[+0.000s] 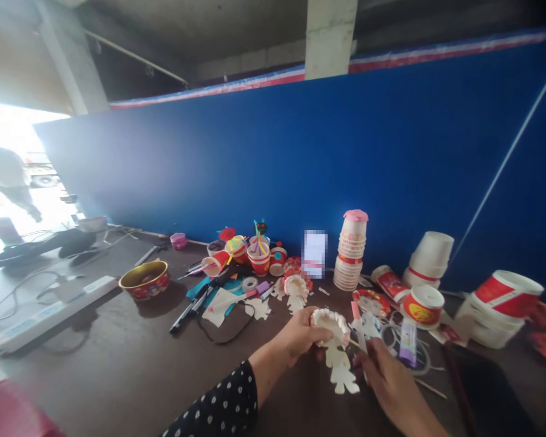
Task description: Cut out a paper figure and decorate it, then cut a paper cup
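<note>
Carefully, my left fingers (321, 331) pinch the light, flimsy paper figure (339, 367) by its ruffled rim (332, 317); my narrowed right fingers (363, 363) perhaps hold a white strip (358, 331).

Left hand (298, 337) holds a paper doll (339, 364), right hand (386, 379) beside it.

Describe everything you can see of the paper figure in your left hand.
The white paper cut-out figure has a round, ruffled top with a scalloped edge, hollow like a shallow cup, above a flat body with stubby arms and legs. It looks like thin paper or card and shows no obvious tears. The left hand grips the top, with the body hanging down above the dark tabletop. The right hand is close beside it; contact cannot be told.
</note>
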Motion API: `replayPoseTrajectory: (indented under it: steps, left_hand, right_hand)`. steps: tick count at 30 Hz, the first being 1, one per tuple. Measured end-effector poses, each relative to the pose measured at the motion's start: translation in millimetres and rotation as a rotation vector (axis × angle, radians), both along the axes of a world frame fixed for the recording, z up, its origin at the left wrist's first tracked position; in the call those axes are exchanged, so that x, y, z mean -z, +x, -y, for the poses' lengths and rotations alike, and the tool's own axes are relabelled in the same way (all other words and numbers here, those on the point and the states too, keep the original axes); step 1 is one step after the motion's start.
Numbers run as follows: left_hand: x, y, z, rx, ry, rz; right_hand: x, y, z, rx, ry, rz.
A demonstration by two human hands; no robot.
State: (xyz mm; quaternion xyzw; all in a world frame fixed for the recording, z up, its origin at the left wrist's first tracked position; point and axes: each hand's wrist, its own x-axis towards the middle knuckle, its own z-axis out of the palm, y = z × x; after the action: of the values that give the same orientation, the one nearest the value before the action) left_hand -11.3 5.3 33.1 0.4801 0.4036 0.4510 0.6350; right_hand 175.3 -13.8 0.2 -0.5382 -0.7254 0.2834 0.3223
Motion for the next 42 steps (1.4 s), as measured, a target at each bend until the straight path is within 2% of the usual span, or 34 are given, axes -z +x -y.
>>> replayPoseTrajectory:
  steps: [4, 11, 22, 29, 31, 33, 39, 42]
  left_hand:
    - [3.7, 0, 4, 0.147, -0.066, -0.208]
    - [11.8, 7, 10, 0.274, -0.073, -0.308]
    - [12.3, 4, 11, 0.396, 0.163, -0.438]
    - [7.2, -4, 9, 0.376, 0.393, -0.711]
    - [6.3, -6, 8, 0.345, 0.520, -0.749]
    - [5.3, -5, 8, 0.326, 0.574, -0.757]
    - [-0.4, -2, 14, 0.373, 0.467, -0.700]
    - [1.0, -3, 12, 0.325, 0.439, -0.730]
  right_hand:
    - [0.7, 12, -7, 0.061, 0.129, 0.070]
    - [4.5, 26, -12, 0.141, 0.202, 0.096]
    - [-4.9, 16, -2, 0.182, 0.113, -0.119]
    - [-7.4, 17, -2, 0.267, 0.098, -0.322]
    - [-10.7, 17, -1, 0.312, 0.071, -0.383]
    - [-12.9, 17, -1, 0.349, 0.039, -0.454]
    - [-10.5, 16, -1, 0.384, 0.050, -0.652]
    - [-7.9, 17, -1, 0.393, 0.060, -0.684]
